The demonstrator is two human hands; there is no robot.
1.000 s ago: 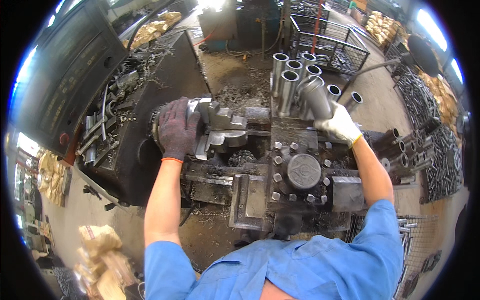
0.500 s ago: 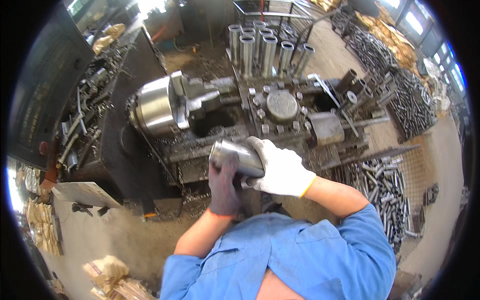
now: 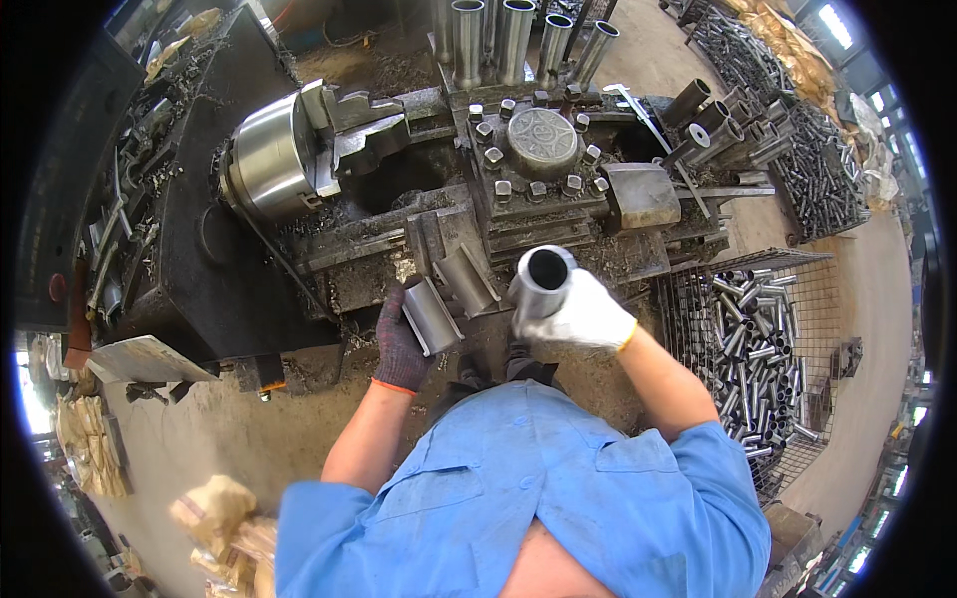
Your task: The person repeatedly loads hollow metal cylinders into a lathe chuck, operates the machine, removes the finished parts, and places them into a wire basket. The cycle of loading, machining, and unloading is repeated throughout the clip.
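Note:
My left hand (image 3: pixel 401 341), in a dark glove with an orange cuff, is closed on a half-round metal shell (image 3: pixel 431 317), its hollow side facing up. A second half-round shell (image 3: pixel 467 281) rests on the lathe's near edge, just beyond the first. My right hand (image 3: pixel 583 311), in a white glove with a yellow cuff, grips a short metal tube (image 3: pixel 541 282). The tube's open end faces up, showing a dark bore. Most of my right fingers are hidden behind the tube.
Ahead stands a lathe with a large chuck (image 3: pixel 274 157) and a bolted tool post (image 3: pixel 543 140). Several upright tubes (image 3: pixel 513 45) stand behind it, with a caliper (image 3: pixel 638 115) nearby. A wire basket (image 3: pixel 815 384) of short tubes is at right, a metal plate (image 3: pixel 155 359) at left.
My hands have moved apart from the one cylinder both held. Now the left has a half-shell and the right a tube, while another half-shell lies on the lathe edge. The view has shifted.

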